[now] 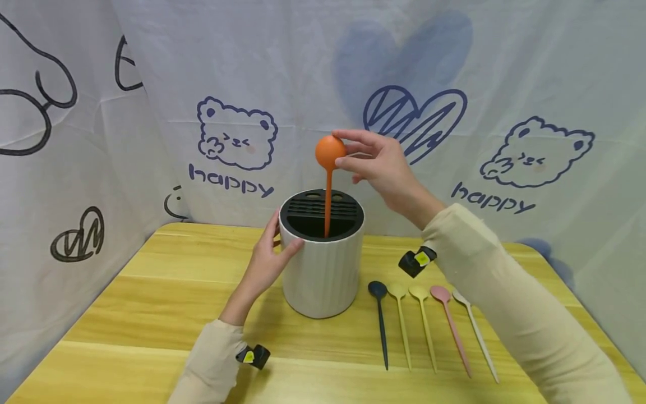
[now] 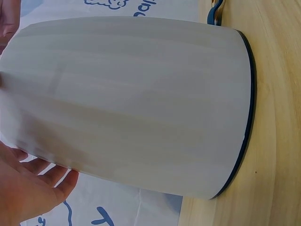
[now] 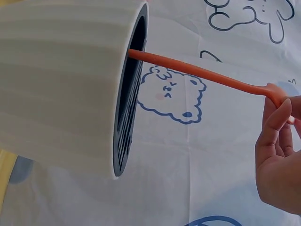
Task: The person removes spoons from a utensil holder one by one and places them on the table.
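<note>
My right hand [image 1: 375, 160] pinches an orange long-handled spoon [image 1: 330, 152] by its round bowl. The spoon hangs handle-down, and its handle tip has entered the wide front opening of a white ribbed utensil holder [image 1: 321, 275] with a black slotted top [image 1: 323, 209]. In the right wrist view the orange handle [image 3: 197, 71] crosses the holder's dark rim; its lower end is hidden inside. My left hand [image 1: 272, 255] grips the holder near its top, thumb at the front and fingers on the left side. The left wrist view shows fingers [image 2: 56, 181] against the holder's wall.
Right of the holder, several spoons lie side by side on the wooden table [image 1: 151, 292]: a dark blue one [image 1: 382, 322], two yellow ones, a pink one [image 1: 451, 322] and a white one [image 1: 476, 331]. A printed cloth [image 1: 303, 67] hangs close behind the table.
</note>
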`<control>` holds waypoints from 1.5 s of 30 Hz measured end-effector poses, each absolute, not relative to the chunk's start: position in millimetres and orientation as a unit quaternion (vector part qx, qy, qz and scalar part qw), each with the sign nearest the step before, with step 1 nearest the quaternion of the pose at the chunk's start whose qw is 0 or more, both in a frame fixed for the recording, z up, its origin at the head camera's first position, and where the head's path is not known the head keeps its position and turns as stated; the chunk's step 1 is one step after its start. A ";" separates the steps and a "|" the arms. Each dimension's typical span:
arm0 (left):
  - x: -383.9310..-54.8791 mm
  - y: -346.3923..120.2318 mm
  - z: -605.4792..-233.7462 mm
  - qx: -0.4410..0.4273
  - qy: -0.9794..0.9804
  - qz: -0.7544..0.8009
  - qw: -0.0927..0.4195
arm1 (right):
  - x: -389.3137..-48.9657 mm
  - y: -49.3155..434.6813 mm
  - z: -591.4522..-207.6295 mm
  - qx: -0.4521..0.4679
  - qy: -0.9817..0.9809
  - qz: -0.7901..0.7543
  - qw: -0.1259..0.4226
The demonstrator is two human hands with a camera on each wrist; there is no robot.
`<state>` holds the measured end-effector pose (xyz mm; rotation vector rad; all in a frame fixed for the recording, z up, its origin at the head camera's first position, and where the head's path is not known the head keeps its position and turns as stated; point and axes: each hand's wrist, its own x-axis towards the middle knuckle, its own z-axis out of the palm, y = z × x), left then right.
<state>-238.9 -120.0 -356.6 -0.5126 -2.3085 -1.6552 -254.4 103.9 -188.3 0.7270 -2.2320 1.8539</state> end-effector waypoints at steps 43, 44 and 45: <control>-239.4 -120.7 -359.3 -0.178 -0.791 -0.570 0.131 | -238.0 130.0 -177.5 0.234 -0.719 0.654 0.027; -239.3 -121.0 -359.7 -0.178 -0.791 -0.570 0.132 | -235.3 130.1 -179.9 0.236 -0.719 0.653 0.023; -239.3 -121.3 -360.2 -0.178 -0.791 -0.570 0.132 | -232.5 130.1 -182.3 0.238 -0.720 0.652 0.020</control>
